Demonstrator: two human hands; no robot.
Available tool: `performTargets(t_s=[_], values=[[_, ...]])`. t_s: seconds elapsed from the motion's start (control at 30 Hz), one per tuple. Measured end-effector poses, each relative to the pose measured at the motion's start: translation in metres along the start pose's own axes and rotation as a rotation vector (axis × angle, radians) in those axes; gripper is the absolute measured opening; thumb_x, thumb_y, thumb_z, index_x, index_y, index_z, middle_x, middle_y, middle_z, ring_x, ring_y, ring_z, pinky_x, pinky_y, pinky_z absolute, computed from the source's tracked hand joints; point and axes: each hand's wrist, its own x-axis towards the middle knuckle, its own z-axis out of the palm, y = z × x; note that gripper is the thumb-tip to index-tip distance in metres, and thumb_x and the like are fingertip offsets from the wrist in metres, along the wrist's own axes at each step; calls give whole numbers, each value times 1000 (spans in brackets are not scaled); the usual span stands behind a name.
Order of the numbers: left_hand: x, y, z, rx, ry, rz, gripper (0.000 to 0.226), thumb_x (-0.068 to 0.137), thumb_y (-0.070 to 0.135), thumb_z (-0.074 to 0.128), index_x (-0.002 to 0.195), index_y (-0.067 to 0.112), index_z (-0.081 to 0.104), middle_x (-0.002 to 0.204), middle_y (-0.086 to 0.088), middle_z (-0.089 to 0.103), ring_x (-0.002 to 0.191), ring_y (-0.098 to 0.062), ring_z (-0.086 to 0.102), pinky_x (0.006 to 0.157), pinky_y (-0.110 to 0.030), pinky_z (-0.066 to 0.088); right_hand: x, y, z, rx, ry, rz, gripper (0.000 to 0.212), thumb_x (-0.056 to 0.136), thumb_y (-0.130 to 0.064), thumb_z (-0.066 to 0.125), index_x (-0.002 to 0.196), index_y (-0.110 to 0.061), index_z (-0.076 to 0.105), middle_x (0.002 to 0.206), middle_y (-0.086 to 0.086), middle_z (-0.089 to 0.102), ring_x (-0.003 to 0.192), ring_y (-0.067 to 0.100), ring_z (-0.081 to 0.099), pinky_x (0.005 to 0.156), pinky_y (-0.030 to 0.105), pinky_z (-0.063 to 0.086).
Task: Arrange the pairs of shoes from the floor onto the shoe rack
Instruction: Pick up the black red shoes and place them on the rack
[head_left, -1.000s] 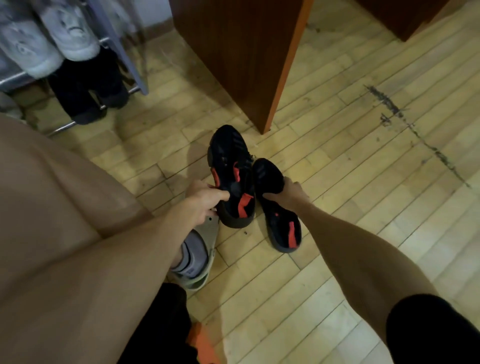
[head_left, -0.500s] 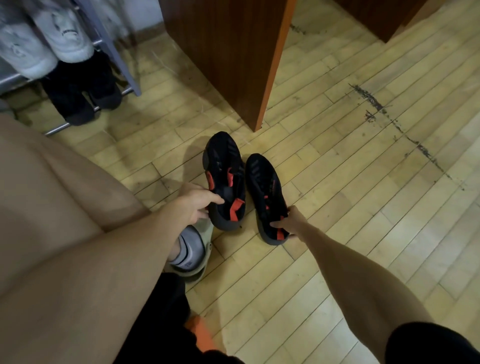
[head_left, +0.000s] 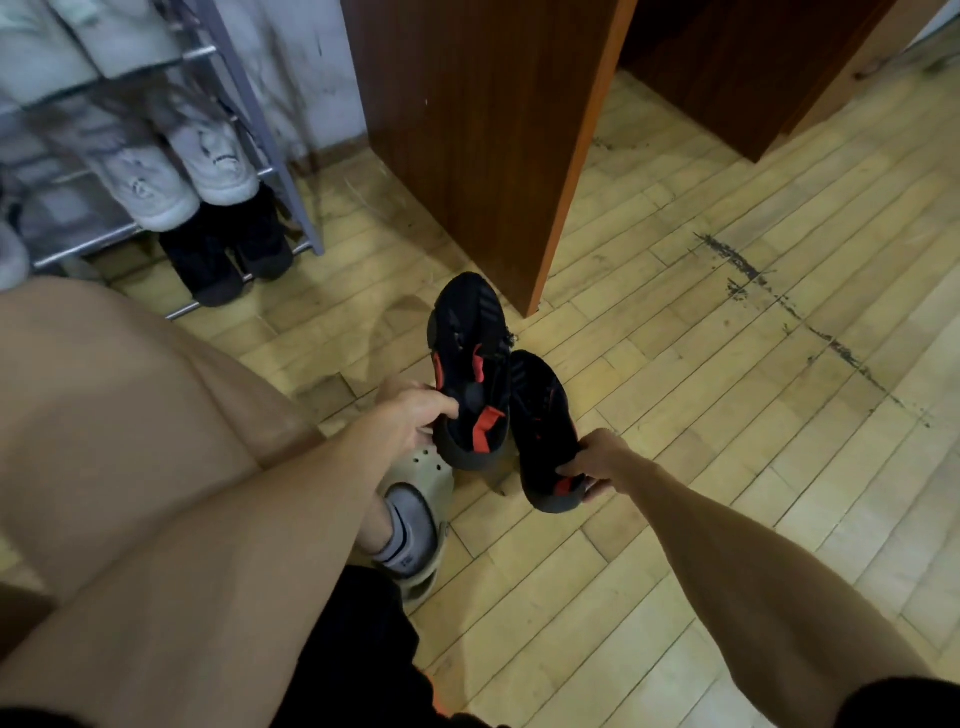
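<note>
My left hand (head_left: 415, 415) gripped 1 black-and-red shoe (head_left: 470, 364) by its heel collar; my right hand (head_left: 597, 462) pinched its mate (head_left: 540, 415) at the heel. I held the 2 side by side, low near the floor (head_left: 675, 364), ready for the shoe rack (head_left: 249, 104) on my left.

floor (head_left: 675, 467): pale wood strips, scuffed, dull sheen
shoe rack (head_left: 249, 88): shiny metal tubes
black sneakers (head_left: 470, 364): matt cloth
cabinet (head_left: 467, 130): smooth dark wood

Fingers of the left grip (head_left: 415, 413) are hidden behind the left black shoe (head_left: 467, 358), those of the right grip (head_left: 597, 460) under the right black shoe (head_left: 540, 415). Left of both, the shoe rack (head_left: 241, 93) runs off-frame.
</note>
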Motion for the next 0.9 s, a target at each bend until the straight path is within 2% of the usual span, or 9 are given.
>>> performTargets(t_s=[0.07,0.17,0.23,0.33,0.4,0.57,0.7,0.77,0.9], values=[[-12,15,-14,-3,29,60,25,84,-10,56,106,2,56,119,-20,59,102,-27,54,82,-34,45,-16,-19,-7,-39,21,-56,40,80,-11,76,114,6,64,99,22,70,87,37,73,75,48,61],[-37,36,-47,-12,86,143,20,84,-9,57,101,2,60,110,-14,61,99,-22,54,83,-33,46,-40,-55,-13,-102,65,-179,44,83,-12,74,122,0,60,107,21,67,92,35,71,77,46,61],[-52,49,-74,-42,137,200,27,82,-9,59,108,-1,62,101,-11,61,96,-23,55,77,-34,48,-58,-86,-16,-105,76,-265,45,84,-13,73,125,-1,60,110,20,66,93,34,70,75,43,62],[-76,65,-119,-91,234,291,17,73,-8,68,85,4,66,83,-12,66,81,-26,63,62,-34,53,-85,-140,-19,-110,103,-376,45,83,-17,75,123,-1,62,103,15,68,86,30,70,60,27,61],[-94,74,-148,-134,300,344,16,71,-6,70,75,8,66,77,-12,66,75,-26,64,58,-32,55,-105,-177,-21,-99,118,-449,45,82,-17,76,122,-2,63,103,15,70,83,31,72,63,34,62],[-147,90,-218,-197,380,467,16,79,-6,65,77,10,62,68,-8,60,62,-22,56,36,-18,45,-158,-267,-22,-45,161,-634,42,83,-13,74,123,-5,63,110,12,69,90,29,70,72,40,62],[-172,105,-275,-229,488,538,19,76,-4,69,77,14,67,91,-12,70,79,-25,65,68,-36,57,-198,-329,-22,-26,212,-803,42,83,-11,74,123,-6,64,106,11,69,89,29,70,76,46,61],[-180,116,-296,-257,550,566,18,77,-4,69,77,15,67,96,-10,68,85,-25,65,71,-38,56,-218,-357,-20,8,228,-870,44,81,-11,76,123,-8,64,102,10,70,87,29,71,76,46,61],[-182,138,-326,-365,623,592,27,77,-5,69,103,3,67,101,-14,69,93,-28,66,86,-49,55,-247,-415,-13,85,164,-959,48,79,-9,78,124,-11,63,102,9,71,88,30,72,76,46,61]])
